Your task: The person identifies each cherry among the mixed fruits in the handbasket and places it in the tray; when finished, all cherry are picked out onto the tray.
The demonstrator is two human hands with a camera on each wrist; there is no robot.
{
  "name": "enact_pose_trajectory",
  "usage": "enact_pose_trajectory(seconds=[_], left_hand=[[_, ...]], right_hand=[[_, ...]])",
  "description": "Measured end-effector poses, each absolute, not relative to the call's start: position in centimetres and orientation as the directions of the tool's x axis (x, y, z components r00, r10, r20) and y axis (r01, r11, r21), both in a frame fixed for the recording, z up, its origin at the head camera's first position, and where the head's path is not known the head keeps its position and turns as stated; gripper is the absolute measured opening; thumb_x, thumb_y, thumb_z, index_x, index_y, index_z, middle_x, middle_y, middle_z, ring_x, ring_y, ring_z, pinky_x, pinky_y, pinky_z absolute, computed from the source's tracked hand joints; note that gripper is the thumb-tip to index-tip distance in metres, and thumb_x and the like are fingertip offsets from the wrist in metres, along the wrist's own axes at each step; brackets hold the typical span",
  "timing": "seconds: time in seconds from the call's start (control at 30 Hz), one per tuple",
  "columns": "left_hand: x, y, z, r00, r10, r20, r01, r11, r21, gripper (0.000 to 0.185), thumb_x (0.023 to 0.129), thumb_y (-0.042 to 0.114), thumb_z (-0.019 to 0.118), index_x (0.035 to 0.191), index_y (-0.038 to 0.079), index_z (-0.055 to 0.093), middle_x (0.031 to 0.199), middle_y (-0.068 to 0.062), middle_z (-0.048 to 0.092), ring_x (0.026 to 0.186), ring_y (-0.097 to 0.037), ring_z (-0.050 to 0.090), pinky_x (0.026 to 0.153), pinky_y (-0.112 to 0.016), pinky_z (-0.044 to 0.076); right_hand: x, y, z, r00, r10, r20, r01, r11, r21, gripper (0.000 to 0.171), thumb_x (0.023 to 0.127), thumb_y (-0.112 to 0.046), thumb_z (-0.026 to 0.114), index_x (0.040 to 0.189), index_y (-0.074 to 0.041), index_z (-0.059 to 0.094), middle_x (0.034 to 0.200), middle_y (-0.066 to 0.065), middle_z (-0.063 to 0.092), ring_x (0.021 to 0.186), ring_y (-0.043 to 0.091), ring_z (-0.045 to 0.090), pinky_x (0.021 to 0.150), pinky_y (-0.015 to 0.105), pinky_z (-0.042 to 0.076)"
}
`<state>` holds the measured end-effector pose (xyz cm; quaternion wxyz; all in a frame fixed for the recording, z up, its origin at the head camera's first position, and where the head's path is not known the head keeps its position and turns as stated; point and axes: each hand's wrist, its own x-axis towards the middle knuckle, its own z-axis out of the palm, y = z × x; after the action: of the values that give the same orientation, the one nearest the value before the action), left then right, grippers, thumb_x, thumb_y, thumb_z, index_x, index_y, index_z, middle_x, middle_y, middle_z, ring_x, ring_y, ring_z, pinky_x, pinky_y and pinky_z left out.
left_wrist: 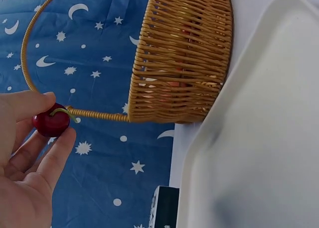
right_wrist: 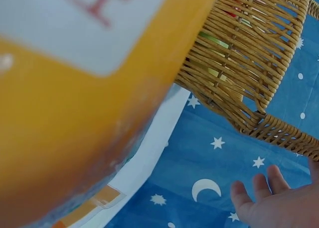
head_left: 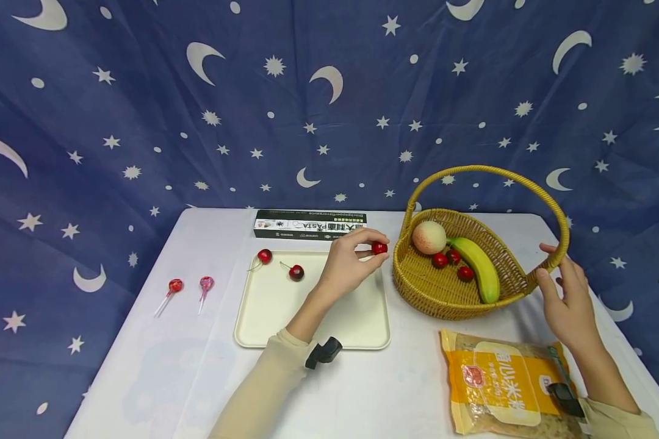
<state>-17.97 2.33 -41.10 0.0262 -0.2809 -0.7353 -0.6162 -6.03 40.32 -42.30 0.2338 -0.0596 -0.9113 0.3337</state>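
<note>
Head view: left hand (head_left: 347,263) pinches a cherry (head_left: 379,248) just left of the basket (head_left: 417,277); right hand (head_left: 567,302), fingers relaxed, steadies its far rim.

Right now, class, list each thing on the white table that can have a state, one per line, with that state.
Left hand: pinches a red cherry above the tray edge.
Right hand: open, at the basket handle's base.
Woven yellow basket: upright, holding a peach, a banana and three cherries.
Cream tray: flat, two cherries on it.
Orange food bag: lying flat.
Two red lollipops: lying on the table.
</note>
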Motion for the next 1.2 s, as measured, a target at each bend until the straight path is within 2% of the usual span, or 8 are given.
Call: enact_pose_trajectory(seconds=[0.07, 0.2, 0.33, 0.7, 0.93, 1.2], left_hand=[[-18.0, 2.2, -41.2, -0.845, 0.374, 0.383, 0.444, 0.088, 0.892, 0.023, 0.091, -0.002, 0.081, 0.113, 0.002, 0.077, 0.117, -0.013, 0.075, 0.110, -0.026, 0.074, 0.091, -0.025, 0.064], [-17.9, 2.1, -41.4, -0.848, 0.368, 0.381, 0.442, 0.096, 0.892, 0.023, 0.091, -0.002, 0.081, 0.113, 0.002, 0.077, 0.117, -0.013, 0.075, 0.110, -0.026, 0.074, 0.092, -0.027, 0.064], [-17.9, 2.1, -41.4, -0.852, 0.363, 0.376, 0.434, 0.089, 0.896, 0.022, 0.091, -0.001, 0.080, 0.113, 0.002, 0.076, 0.115, -0.013, 0.075, 0.108, -0.026, 0.074, 0.092, -0.027, 0.064], [-18.1, 1.9, -41.9, -0.854, 0.349, 0.385, 0.437, 0.080, 0.896, 0.022, 0.090, -0.003, 0.081, 0.111, 0.002, 0.077, 0.112, -0.014, 0.075, 0.105, -0.025, 0.075, 0.090, -0.023, 0.064], [-18.5, 0.8, -42.4, -0.876, 0.316, 0.364, 0.418, 0.122, 0.900, 0.022, 0.089, -0.003, 0.082, 0.110, 0.003, 0.077, 0.113, -0.013, 0.076, 0.106, -0.025, 0.075, 0.091, -0.023, 0.063], [-18.7, -0.6, -43.2, -0.895, 0.287, 0.341, 0.398, 0.171, 0.901, 0.022, 0.088, -0.002, 0.082, 0.109, 0.001, 0.077, 0.110, -0.014, 0.075, 0.101, -0.026, 0.075, 0.090, -0.024, 0.064]], right_hand=[[-6.1, 40.4, -42.4, -0.883, 0.264, 0.389, -0.049, 0.770, -0.636, 0.050, 0.114, -0.021, 0.047, 0.164, -0.020, 0.041, 0.169, 0.007, 0.040, 0.159, 0.013, 0.027, 0.110, 0.010, 0.019], [-6.0, 40.3, -42.5, -0.877, 0.267, 0.399, -0.053, 0.773, -0.632, 0.049, 0.114, -0.020, 0.048, 0.163, -0.020, 0.042, 0.167, -0.011, 0.041, 0.155, 0.000, 0.027, 0.110, 0.010, 0.019], [-6.0, 40.4, -42.4, -0.874, 0.267, 0.407, -0.060, 0.771, -0.635, 0.049, 0.114, -0.019, 0.048, 0.163, -0.020, 0.043, 0.164, -0.019, 0.041, 0.152, -0.004, 0.027, 0.109, 0.009, 0.020], [-5.9, 40.4, -42.6, -0.876, 0.273, 0.398, -0.058, 0.760, -0.648, 0.048, 0.113, -0.019, 0.048, 0.162, -0.019, 0.044, 0.164, -0.012, 0.042, 0.149, -0.007, 0.028, 0.110, 0.011, 0.022], [-6.0, 40.3, -42.5, -0.880, 0.276, 0.388, -0.045, 0.763, -0.645, 0.049, 0.114, -0.019, 0.046, 0.163, -0.020, 0.042, 0.167, -0.001, 0.042, 0.153, -0.002, 0.027, 0.113, 0.012, 0.020], [-5.9, 40.2, -42.5, -0.881, 0.279, 0.381, -0.037, 0.764, -0.644, 0.049, 0.114, -0.020, 0.046, 0.164, -0.020, 0.041, 0.168, 0.000, 0.040, 0.155, 0.001, 0.026, 0.114, 0.011, 0.019]])
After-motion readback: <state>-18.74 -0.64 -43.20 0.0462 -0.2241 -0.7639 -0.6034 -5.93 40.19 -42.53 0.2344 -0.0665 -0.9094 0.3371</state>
